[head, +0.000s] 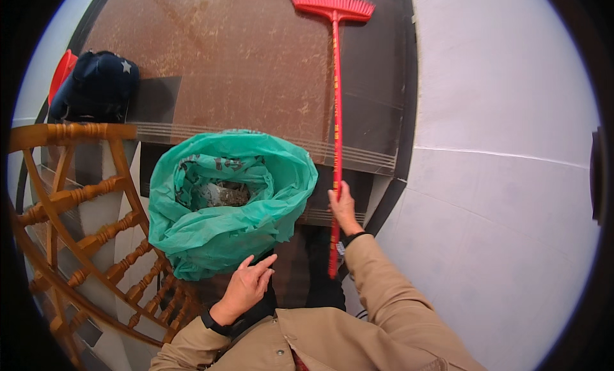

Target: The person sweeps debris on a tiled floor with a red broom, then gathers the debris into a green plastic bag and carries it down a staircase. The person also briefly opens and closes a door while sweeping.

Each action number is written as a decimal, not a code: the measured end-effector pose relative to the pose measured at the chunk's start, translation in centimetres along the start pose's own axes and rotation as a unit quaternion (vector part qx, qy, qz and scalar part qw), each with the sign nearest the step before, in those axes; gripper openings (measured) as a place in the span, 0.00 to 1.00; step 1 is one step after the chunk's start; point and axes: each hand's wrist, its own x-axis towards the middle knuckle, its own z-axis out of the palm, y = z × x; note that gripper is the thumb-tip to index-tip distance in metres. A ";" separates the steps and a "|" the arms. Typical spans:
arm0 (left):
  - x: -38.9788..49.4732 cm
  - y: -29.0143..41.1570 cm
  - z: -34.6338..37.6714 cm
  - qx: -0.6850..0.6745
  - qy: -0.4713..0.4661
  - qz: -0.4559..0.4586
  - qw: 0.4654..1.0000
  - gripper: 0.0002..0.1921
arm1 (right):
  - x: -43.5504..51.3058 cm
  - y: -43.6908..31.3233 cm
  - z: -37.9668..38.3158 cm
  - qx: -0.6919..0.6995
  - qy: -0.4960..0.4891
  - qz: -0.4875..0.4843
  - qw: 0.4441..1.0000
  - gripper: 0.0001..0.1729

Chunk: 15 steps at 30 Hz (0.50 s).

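My right hand (343,205) is closed around the handle of a red broom (337,126). Its bristled head (332,6) is at the top of the view, turned away from me. Before me, left of the broom, is a green plastic bag (283,217) with its mouth spread wide. Greyish debris (230,193) shows inside, too jumbled to tell apart. My left hand (247,284) is just below the bag's near side, fingers apart and nothing held; whether a fingertip touches the plastic, I cannot tell.
Turned wooden stair balusters and a handrail (91,241) run along the left. A dark blue backpack (103,86) with a star leans by a red plastic object (60,76). Brown tiled landing (240,59) and grooved step edges lie ahead; a white wall (499,107) borders the right.
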 end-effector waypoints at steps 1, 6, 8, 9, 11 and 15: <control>-0.3 0.7 -0.7 -0.010 0.041 0.035 0.999 0.29 | 0.0 -1.8 -3.0 -0.072 0.022 -0.049 0.996 0.32; -2.3 3.2 -5.6 -0.012 0.118 0.116 0.986 0.32 | -4.3 -8.9 -15.2 -0.264 0.049 -0.117 0.956 0.33; -3.6 3.7 -7.4 -0.060 0.151 0.126 0.979 0.31 | -10.5 -9.7 -18.1 -0.244 0.016 -0.090 0.966 0.32; -4.1 3.9 -8.4 -0.060 0.158 0.131 0.977 0.31 | -14.4 -9.9 -18.9 -0.248 0.015 -0.097 0.964 0.32; -5.1 4.0 -10.4 -0.081 0.165 0.124 0.975 0.30 | -23.8 -10.0 -20.5 -0.265 0.003 -0.065 0.962 0.34; -6.4 3.5 -14.4 -0.059 0.160 0.137 0.976 0.30 | -43.9 -12.2 -23.5 -0.239 -0.057 0.119 0.962 0.36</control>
